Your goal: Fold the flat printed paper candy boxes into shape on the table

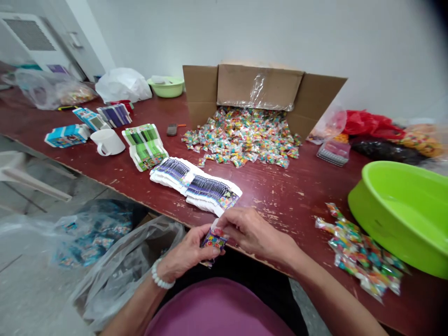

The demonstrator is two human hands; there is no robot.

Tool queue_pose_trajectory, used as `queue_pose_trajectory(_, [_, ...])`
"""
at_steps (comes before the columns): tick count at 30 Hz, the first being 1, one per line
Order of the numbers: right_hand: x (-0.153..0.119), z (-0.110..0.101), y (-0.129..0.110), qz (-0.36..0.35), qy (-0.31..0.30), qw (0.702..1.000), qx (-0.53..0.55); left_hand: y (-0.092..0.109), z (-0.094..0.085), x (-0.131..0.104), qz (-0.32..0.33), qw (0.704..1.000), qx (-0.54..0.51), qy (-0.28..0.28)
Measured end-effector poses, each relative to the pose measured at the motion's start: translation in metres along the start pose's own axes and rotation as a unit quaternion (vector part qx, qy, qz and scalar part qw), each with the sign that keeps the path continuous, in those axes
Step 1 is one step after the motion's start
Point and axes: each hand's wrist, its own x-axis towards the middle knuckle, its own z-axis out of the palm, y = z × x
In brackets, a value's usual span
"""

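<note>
My left hand (191,251) grips a small purple printed carton (214,240) by its sides, just over the table's front edge. At the carton's upper end, the fingers of my right hand (250,229) are bent close together by a white flap; what they pinch, if anything, is hidden. Just beyond my hands lies a fanned row of flat purple-and-white cartons (210,189). Farther back, clear-wrapped colourful candies (245,135) spill in a heap from a cardboard box (261,86) lying on its side.
Right of me, a green basin (385,210) stands beside a smaller pile of wrapped candies (364,252). To the left are green cartons (145,145), a white mug (108,142) and blue boxes (68,136). Below the edge sits a plastic-lined box (122,275).
</note>
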Motion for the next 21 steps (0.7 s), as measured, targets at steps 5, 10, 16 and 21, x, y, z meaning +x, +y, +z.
queue_pose_trajectory(5, [-0.006, -0.003, 0.003, -0.010, -0.044, 0.997, -0.055, 0.003, 0.013, 0.001, 0.025, 0.999, 0.047, -0.010])
queue_pose_trajectory(10, [-0.005, 0.004, -0.001, -0.011, 0.000, 0.999, -0.042, 0.001, 0.024, 0.004, 0.047, 0.995, 0.091, 0.021])
queue_pose_trajectory(16, [-0.001, 0.021, 0.005, -0.003, 0.095, 0.994, 0.044, -0.001, 0.023, 0.007, 0.059, 0.998, 0.012, 0.031])
queue_pose_trajectory(21, [-0.001, 0.030, 0.017, 0.007, 0.146, 0.989, 0.027, -0.003, 0.023, 0.006, 0.054, 0.997, 0.007, 0.047])
